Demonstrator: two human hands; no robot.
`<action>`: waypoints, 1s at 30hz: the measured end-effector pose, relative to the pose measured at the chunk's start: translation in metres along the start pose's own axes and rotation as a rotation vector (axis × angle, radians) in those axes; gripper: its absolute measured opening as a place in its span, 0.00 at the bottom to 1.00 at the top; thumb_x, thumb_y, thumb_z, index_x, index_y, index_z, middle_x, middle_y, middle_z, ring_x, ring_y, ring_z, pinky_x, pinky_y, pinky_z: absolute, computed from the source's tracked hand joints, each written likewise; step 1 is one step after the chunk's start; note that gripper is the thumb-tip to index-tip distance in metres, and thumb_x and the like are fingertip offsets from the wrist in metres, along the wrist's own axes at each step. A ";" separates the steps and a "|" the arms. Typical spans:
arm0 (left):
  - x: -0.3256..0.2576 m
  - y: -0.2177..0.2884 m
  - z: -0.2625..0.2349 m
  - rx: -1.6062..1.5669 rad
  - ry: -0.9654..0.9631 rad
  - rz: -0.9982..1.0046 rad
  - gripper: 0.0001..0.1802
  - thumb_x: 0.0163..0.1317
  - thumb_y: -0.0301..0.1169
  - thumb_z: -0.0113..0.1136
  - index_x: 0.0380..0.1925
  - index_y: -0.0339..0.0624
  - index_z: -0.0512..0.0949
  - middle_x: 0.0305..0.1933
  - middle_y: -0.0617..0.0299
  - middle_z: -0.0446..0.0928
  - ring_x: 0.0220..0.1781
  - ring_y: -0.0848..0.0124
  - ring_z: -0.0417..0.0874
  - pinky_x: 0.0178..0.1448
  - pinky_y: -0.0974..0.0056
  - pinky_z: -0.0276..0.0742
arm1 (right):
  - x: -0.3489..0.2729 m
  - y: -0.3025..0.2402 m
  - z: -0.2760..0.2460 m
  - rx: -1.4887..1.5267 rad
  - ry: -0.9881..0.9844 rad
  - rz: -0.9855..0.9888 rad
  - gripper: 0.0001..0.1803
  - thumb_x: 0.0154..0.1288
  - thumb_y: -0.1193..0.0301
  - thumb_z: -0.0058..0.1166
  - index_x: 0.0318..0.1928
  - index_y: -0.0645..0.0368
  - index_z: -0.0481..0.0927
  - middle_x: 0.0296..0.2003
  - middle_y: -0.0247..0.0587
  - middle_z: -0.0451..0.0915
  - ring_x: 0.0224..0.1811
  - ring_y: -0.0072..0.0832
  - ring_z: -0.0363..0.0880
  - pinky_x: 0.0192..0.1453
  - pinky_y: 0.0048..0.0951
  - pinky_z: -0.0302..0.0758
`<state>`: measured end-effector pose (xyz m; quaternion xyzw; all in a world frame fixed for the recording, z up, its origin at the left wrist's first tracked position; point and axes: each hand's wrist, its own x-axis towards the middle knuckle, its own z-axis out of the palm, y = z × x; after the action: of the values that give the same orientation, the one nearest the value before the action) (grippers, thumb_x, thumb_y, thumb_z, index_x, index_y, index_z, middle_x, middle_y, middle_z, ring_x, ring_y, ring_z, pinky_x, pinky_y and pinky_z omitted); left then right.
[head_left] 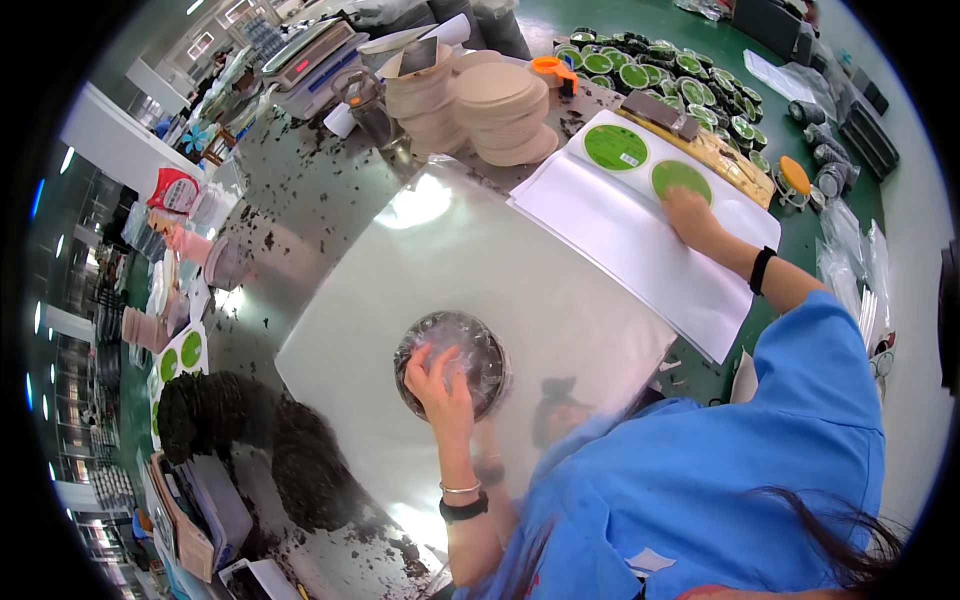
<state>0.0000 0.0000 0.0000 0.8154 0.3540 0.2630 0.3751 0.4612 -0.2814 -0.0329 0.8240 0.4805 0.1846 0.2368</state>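
A dark round cake in clear plastic wrap (pixel 486 352) lies on a large clear plastic sheet (pixel 560 275) in the middle of the table. On its top rests my left hand (pixel 440 388), fingers spread and slightly bent. Out to the right, my right hand (pixel 692 218) is closed at the lower edge of a round green label (pixel 678 182), its fingertips partly hidden. That label sits on a white backing sheet (pixel 625 240), beside another round green label (pixel 616 147).
Stacked round beige papers (pixel 500 90) and an orange tape dispenser (pixel 555 72) stand at the back. Dark flaky cakes (pixel 310 465) lie at the left. Several green-labelled packs (pixel 690 90) cover the floor at far right. A scale (pixel 305 60) sits at back left.
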 end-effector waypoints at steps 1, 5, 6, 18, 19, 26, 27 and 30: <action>-0.002 0.001 0.001 -0.004 0.003 0.001 0.14 0.70 0.30 0.58 0.51 0.41 0.85 0.71 0.54 0.66 0.77 0.52 0.58 0.79 0.48 0.57 | -0.004 0.000 -0.002 -0.089 -0.041 -0.054 0.15 0.58 0.70 0.58 0.46 0.59 0.84 0.45 0.39 0.78 0.51 0.36 0.77 0.47 0.33 0.77; 0.003 0.004 -0.008 0.033 0.030 0.022 0.13 0.71 0.30 0.56 0.51 0.41 0.85 0.71 0.53 0.66 0.77 0.52 0.58 0.79 0.49 0.57 | 0.009 -0.012 0.011 -0.217 -0.030 -0.184 0.14 0.58 0.71 0.60 0.44 0.61 0.82 0.39 0.41 0.78 0.46 0.34 0.78 0.45 0.33 0.76; 0.002 0.003 -0.001 0.026 0.029 0.022 0.14 0.72 0.30 0.55 0.51 0.41 0.85 0.71 0.53 0.66 0.77 0.52 0.58 0.79 0.49 0.57 | 0.007 -0.004 0.021 -0.178 -0.049 -0.176 0.11 0.59 0.70 0.59 0.41 0.60 0.83 0.40 0.41 0.78 0.47 0.34 0.78 0.45 0.33 0.77; 0.002 -0.018 0.010 0.094 0.114 0.137 0.11 0.72 0.27 0.57 0.51 0.41 0.80 0.68 0.53 0.70 0.72 0.52 0.65 0.76 0.49 0.60 | 0.002 0.209 0.011 0.379 0.596 0.822 0.17 0.82 0.60 0.39 0.51 0.57 0.78 0.48 0.57 0.82 0.50 0.57 0.82 0.50 0.53 0.77; 0.003 -0.020 0.012 0.100 0.148 0.148 0.10 0.71 0.26 0.58 0.51 0.40 0.78 0.67 0.52 0.71 0.71 0.51 0.67 0.75 0.49 0.60 | 0.009 0.196 -0.016 0.350 0.687 0.905 0.18 0.83 0.60 0.38 0.55 0.56 0.79 0.50 0.57 0.82 0.51 0.57 0.81 0.51 0.52 0.77; 0.004 -0.009 0.008 -0.034 0.243 0.000 0.10 0.63 0.23 0.67 0.42 0.40 0.77 0.62 0.50 0.72 0.67 0.52 0.71 0.72 0.51 0.65 | 0.030 -0.116 -0.215 1.322 0.630 -0.061 0.23 0.76 0.80 0.42 0.62 0.56 0.84 0.72 0.47 0.73 0.76 0.43 0.69 0.80 0.40 0.62; 0.002 -0.009 0.007 -0.094 0.243 -0.048 0.10 0.62 0.22 0.67 0.41 0.40 0.77 0.62 0.51 0.72 0.68 0.52 0.71 0.73 0.50 0.64 | 0.029 -0.152 -0.232 1.100 0.698 -0.208 0.22 0.72 0.79 0.47 0.60 0.53 0.86 0.72 0.47 0.73 0.74 0.45 0.71 0.80 0.43 0.65; 0.008 -0.008 0.012 -0.264 0.275 -0.065 0.12 0.65 0.24 0.66 0.47 0.37 0.77 0.61 0.50 0.72 0.64 0.55 0.74 0.69 0.54 0.70 | 0.023 -0.234 -0.260 1.344 0.618 -0.459 0.25 0.65 0.82 0.50 0.60 0.54 0.85 0.70 0.51 0.75 0.71 0.47 0.75 0.78 0.45 0.67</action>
<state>0.0099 0.0048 -0.0121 0.7036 0.3906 0.4040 0.4349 0.1686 -0.1061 0.0493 0.5817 0.6922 0.0213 -0.4267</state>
